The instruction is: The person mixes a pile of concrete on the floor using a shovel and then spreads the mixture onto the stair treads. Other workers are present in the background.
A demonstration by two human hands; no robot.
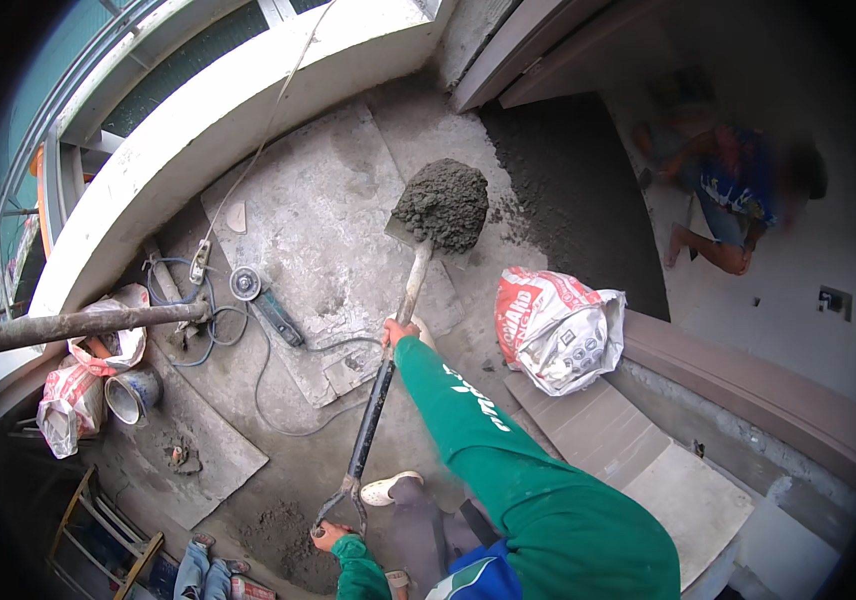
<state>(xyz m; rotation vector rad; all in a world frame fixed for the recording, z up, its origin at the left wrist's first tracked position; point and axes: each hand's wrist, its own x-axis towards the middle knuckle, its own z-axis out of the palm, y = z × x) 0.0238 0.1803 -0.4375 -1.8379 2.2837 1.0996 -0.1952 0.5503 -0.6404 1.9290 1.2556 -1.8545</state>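
A long-handled shovel slants across the middle of the view, a heap of wet grey mortar on its blade. My right hand wraps round the shaft below the blade, its green-sleeved arm reaching in from the lower right. At the lower end of the shovel, my left hand grips the handle. Part of the blade's edge shows beside the mortar; the load hides the rest. Dark loose mortar lies on the floor beside my left hand.
An angle grinder with its cord lies left of the shovel. A red-and-white sack stands on the right. A person crouches beyond the doorway beside dark spread mortar. At left are a bucket, sacks and a pole.
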